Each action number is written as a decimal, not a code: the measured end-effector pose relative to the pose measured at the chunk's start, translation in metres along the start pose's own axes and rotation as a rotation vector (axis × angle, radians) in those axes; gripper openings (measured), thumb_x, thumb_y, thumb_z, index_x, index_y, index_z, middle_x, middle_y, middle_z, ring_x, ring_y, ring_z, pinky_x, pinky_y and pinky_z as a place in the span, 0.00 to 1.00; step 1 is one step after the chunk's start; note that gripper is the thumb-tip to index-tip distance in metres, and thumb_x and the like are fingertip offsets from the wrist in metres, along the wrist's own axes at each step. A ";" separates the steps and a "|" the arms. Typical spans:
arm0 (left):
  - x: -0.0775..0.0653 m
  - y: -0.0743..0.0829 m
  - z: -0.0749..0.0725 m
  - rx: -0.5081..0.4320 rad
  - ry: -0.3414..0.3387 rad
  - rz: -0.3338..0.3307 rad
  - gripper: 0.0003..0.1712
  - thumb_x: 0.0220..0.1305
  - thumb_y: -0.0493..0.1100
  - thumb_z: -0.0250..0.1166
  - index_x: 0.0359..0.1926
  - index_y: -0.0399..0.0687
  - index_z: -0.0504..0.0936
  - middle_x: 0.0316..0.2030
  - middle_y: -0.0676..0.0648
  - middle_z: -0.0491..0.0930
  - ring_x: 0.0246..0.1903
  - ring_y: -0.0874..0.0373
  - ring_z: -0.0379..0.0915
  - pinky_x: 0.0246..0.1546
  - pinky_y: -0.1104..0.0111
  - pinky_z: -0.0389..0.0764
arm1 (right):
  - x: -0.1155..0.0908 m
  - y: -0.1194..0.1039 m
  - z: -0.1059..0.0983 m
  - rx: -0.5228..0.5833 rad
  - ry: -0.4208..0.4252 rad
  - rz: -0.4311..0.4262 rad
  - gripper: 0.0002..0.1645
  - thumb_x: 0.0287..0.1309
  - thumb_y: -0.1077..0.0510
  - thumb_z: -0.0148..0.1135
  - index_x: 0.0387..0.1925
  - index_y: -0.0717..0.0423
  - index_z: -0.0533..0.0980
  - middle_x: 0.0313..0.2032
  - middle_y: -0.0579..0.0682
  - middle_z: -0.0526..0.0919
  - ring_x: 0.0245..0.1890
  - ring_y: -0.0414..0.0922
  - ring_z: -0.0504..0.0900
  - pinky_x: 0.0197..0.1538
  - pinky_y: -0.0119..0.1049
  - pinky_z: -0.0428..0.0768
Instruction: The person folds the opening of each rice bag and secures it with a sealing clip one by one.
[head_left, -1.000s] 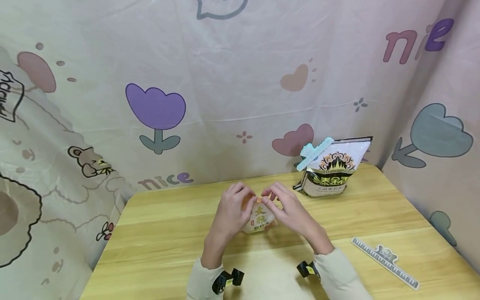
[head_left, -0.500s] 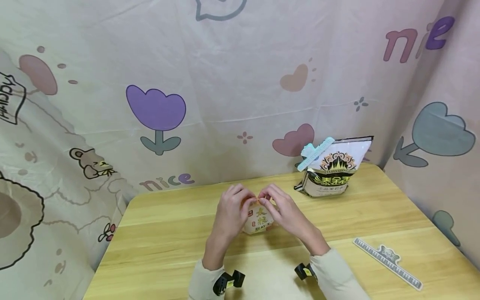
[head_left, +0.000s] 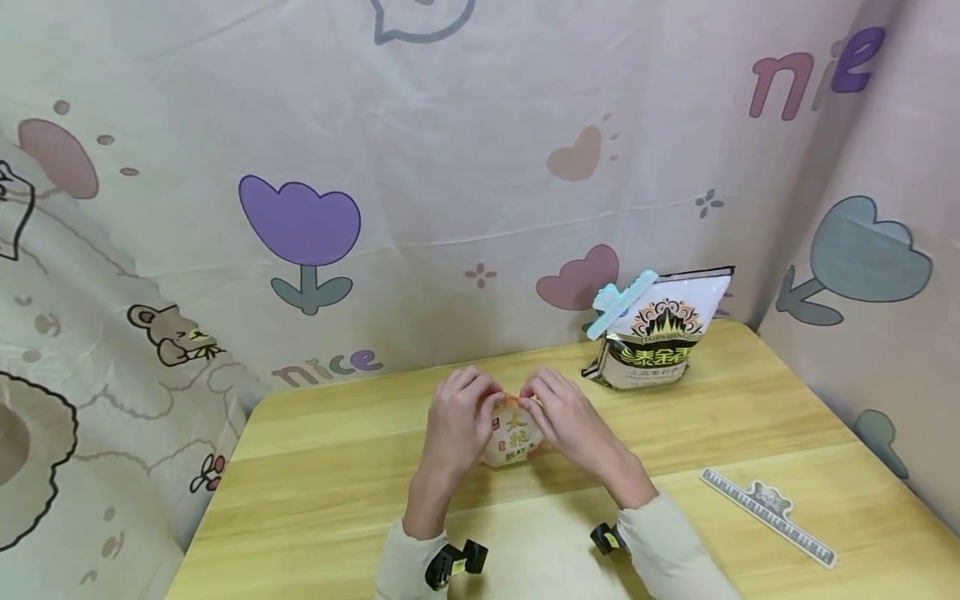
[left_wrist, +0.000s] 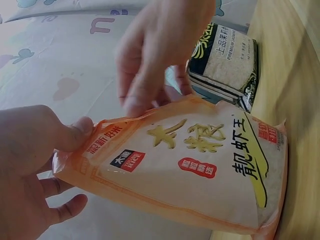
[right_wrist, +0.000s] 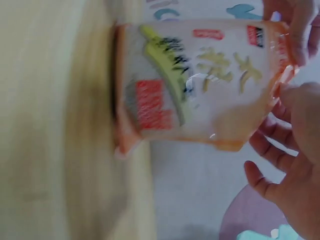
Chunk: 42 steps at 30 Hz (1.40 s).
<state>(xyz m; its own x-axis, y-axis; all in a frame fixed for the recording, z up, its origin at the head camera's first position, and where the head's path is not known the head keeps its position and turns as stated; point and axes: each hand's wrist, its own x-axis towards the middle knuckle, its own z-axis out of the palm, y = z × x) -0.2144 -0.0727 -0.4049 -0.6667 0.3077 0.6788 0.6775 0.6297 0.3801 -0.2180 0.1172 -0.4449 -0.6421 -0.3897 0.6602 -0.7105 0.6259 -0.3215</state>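
A small orange-edged rice bag (head_left: 516,446) with gold and black lettering stands on the wooden table, between my two hands. At its upper left corner, my left hand (head_left: 459,425) pinches the orange rim, thumb on the printed front in the left wrist view. My right hand (head_left: 572,421) grips the top edge farther right between thumb and fingers. A short stretch of orange rim (left_wrist: 120,120) shows between the two hands. In the right wrist view the bag (right_wrist: 215,85) looks slightly blurred, its bottom seam down at the table.
A larger white and black rice bag (head_left: 648,358) stands at the back right, a mint-green sealing clip (head_left: 622,304) across its top corner. On the right lies a grey and white sealing clip (head_left: 768,517). A printed curtain (head_left: 420,317) hangs along the table's back edge.
My hands, close together at the middle of the bag's top a second ago, have drawn a little apart along the rim. The head view has shifted slightly.
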 end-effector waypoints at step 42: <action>-0.001 0.001 0.000 0.260 0.054 0.009 0.07 0.64 0.47 0.61 0.30 0.55 0.81 0.34 0.56 0.75 0.40 0.55 0.66 0.46 0.56 0.62 | -0.032 0.016 -0.002 -0.247 -0.175 0.117 0.04 0.69 0.55 0.49 0.38 0.49 0.70 0.35 0.40 0.71 0.36 0.39 0.68 0.35 0.32 0.68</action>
<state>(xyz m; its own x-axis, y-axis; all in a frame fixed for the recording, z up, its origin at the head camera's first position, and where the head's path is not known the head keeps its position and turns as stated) -0.2129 -0.0720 -0.4048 -0.6388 0.2795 0.7168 0.5761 0.7913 0.2049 -0.2085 0.1410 -0.4695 -0.7703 -0.4021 0.4950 -0.5513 0.8100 -0.1999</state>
